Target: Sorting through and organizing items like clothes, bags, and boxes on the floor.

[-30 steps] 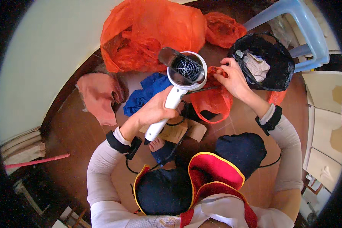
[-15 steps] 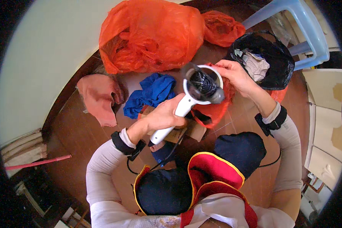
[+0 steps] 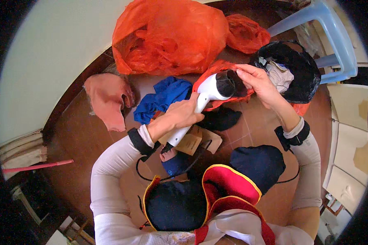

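Observation:
My left hand (image 3: 183, 113) is wrapped round the handle of a white hair dryer (image 3: 209, 88). Its black nozzle (image 3: 225, 84) points to the right, and its handle slants down toward me. At the nozzle's right end are the closed fingers of my right hand (image 3: 257, 81), which appear to pinch its edge; the fingertips are partly hidden. Behind the dryer lies a crumpled red plastic bag (image 3: 203, 77), close to both hands. Below the dryer are a dark object (image 3: 223, 119) and an open cardboard box (image 3: 191, 142).
A large orange-red bag (image 3: 171, 36) and a smaller one (image 3: 247, 33) lie at the back. Blue cloth (image 3: 167, 94) and pink cloth (image 3: 106, 98) rest on the left. A black-lined bin (image 3: 304, 71) with crumpled paper stands beside a light-blue plastic stool (image 3: 343, 45). A black cord (image 3: 145, 177) crosses the floor.
The hair dryer has turned from facing me with its ring-shaped end to lying side-on, nozzle to the right. My right hand has shifted slightly and is now at the nozzle.

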{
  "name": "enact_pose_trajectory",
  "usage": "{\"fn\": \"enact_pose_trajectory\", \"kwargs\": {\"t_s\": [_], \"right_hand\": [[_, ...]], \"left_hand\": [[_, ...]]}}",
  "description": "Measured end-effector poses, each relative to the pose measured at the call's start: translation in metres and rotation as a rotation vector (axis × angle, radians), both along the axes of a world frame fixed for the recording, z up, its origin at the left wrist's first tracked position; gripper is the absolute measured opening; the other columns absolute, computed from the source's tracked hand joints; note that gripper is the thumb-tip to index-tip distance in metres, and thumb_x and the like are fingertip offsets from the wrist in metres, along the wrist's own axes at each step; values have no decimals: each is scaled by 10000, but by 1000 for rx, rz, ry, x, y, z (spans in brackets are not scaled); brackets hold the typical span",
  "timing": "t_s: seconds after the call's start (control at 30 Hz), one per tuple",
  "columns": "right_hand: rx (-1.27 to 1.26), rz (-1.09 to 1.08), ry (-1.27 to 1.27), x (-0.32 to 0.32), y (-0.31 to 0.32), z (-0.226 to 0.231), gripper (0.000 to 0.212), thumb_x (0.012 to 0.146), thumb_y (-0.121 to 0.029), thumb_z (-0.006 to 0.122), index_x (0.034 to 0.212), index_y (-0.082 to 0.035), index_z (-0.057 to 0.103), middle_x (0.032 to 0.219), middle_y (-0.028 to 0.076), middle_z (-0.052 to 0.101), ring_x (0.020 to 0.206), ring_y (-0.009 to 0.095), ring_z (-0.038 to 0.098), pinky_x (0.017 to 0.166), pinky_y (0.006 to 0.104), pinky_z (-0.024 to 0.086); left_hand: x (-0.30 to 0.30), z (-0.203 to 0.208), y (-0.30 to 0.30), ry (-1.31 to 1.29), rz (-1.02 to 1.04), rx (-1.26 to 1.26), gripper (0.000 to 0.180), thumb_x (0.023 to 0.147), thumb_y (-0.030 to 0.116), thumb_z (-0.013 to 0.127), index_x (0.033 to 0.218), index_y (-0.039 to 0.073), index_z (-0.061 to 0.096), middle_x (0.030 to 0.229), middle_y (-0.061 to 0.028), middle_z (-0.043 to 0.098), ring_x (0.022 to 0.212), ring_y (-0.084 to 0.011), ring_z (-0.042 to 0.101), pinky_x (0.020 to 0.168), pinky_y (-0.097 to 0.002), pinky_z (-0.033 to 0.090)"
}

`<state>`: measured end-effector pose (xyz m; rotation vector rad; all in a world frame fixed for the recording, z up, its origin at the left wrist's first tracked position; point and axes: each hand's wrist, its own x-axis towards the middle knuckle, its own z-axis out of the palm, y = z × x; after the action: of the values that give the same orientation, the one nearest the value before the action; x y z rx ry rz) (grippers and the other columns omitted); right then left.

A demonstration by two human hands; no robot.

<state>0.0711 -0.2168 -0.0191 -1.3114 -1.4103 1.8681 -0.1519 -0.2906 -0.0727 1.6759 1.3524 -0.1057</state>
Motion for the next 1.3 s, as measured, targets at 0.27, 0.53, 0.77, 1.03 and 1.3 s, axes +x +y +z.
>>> {"fn": "enact_pose_trajectory", "kwargs": {"t_s": [0.27, 0.53, 0.77, 1.03, 1.3], "right_hand": [[531, 133, -335, -2, -12, 4, 264, 854, -189, 517, 1002, 19, 585, 883, 102, 632, 810, 165, 599, 727, 279, 462], [896, 401, -439, -18, -33, -3, 283, 832, -214, 514, 1048, -35, 555, 830, 171, 610, 777, 312, 598, 673, 392, 475], [817, 423, -783, -36, -19, -10, 300, 849, -153, 444, 1109, -11, 484, 809, 218, 586, 753, 351, 578, 638, 438, 454], [658, 471, -409, -77, -29, -9, 388, 867, -178, 410, 1221, -17, 404, 899, 261, 564, 847, 378, 559, 728, 437, 440], [523, 385, -399, -66, 34, -25, 398, 849, -231, 433, 1176, -7, 474, 1072, 197, 558, 990, 303, 546, 840, 362, 425]], "left_hand": [[15, 7, 15, 138, -90, 75, 525, 706, 252, 540, 1100, -48, 367, 831, -237, 604, 775, -377, 597, 673, -452, 457], [23, -1, 23, 288, -63, 262, 528, 699, 272, 601, 1084, -34, 408, 816, -207, 617, 749, -323, 622, 668, -414, 485], [43, -16, 24, 406, -164, 435, 458, 709, 258, 579, 1076, 13, 454, 836, -150, 613, 748, -277, 624, 624, -374, 476], [38, -74, 16, 443, -270, 745, 278, 744, 233, 522, 993, 113, 557, 825, -43, 564, 767, -220, 542, 580, -352, 382], [45, -33, 9, 564, -425, 786, 392, 708, 205, 553, 1052, 18, 534, 812, -121, 574, 701, -234, 562, 575, -367, 374]]}}
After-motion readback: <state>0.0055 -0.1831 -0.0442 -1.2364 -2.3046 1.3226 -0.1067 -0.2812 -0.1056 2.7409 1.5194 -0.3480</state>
